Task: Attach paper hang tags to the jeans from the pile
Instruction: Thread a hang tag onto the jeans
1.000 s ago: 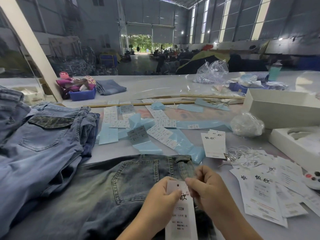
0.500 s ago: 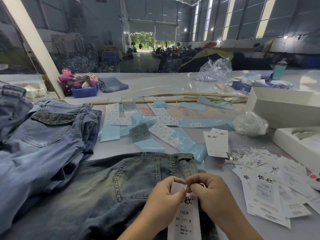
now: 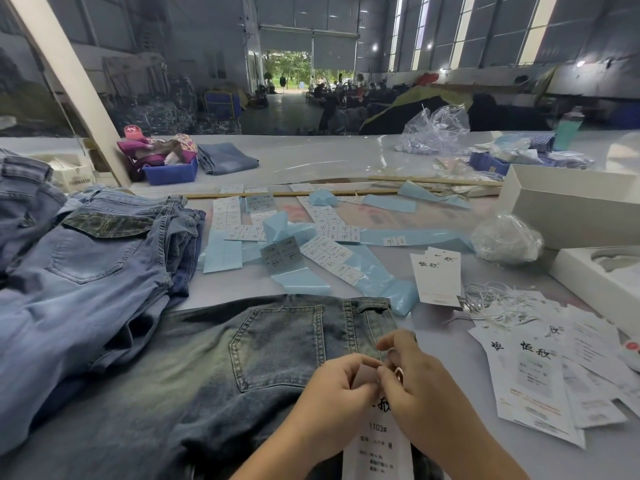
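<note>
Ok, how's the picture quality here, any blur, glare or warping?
Head view: wide-angle warping bends the table edge; daylight blows out the far doorway; glare streaks the plastic sheet; the hang tag print stays readable, the spare tags look soft.

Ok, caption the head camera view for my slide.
Both hands pinch a paper hang tag over dark jeans on the table.

Left hand: back facing up, fingers curled inward, fingertips pinching against those of the other hand.
Right hand: just beside the left, touching at the fingertips; thumb and forefinger pinched, remaining fingers bent and raised above them.
Forearms: both bare, entering from below, converging toward the meeting point of the hands.
</note>
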Motion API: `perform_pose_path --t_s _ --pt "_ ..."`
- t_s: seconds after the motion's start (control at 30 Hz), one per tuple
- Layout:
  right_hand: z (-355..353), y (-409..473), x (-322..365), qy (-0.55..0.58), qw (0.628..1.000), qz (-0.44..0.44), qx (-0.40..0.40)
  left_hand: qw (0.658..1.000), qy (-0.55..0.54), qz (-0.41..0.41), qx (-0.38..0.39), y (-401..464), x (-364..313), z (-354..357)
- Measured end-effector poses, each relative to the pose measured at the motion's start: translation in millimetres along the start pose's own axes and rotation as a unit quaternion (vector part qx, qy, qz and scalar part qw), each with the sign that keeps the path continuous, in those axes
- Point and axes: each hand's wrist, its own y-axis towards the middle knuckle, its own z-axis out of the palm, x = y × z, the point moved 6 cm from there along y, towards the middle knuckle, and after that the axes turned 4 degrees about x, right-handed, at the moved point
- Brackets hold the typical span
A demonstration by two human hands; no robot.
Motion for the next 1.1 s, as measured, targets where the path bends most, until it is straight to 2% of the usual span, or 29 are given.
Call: perform_pose_path --t_s 0.2,0.3,0.43,0.53,0.7,1.1 --pt "4.6 -1.1 1.5 -0.047 0.999 -0.010 0.019 1.000 0.008 0.018 0.011 -4.5 -3.7 3.8" --pt "3.5 -2.7 2.7 -0.051 0.999 -0.012 0.014 0.998 -0.054 -0.004 0.028 -4.4 -4.9 2.0" --pt "-0.9 -4.3 2.5 -0.032 0.999 -0.019 0.000 0.978 -0.161 -0.111 0.073 -3.3 5.6 -0.7" --pt "0.7 -6.2 2.6 -0.048 0.999 -0.020 -0.010 0.963 -0.222 -0.099 0.117 -7.0 7.2 -2.5" --pt "-0.7 -9.7 -0.7 -0.042 0.997 0.000 -0.059 0.957 -0.242 -0.093 0.131 -6.1 8.6 -3.5" --pt "-3.8 -4.4 -2.9 0.009 0.999 -0.021 -0.033 0.963 -0.231 -0.069 0.123 -6.4 10.2 -12.0"
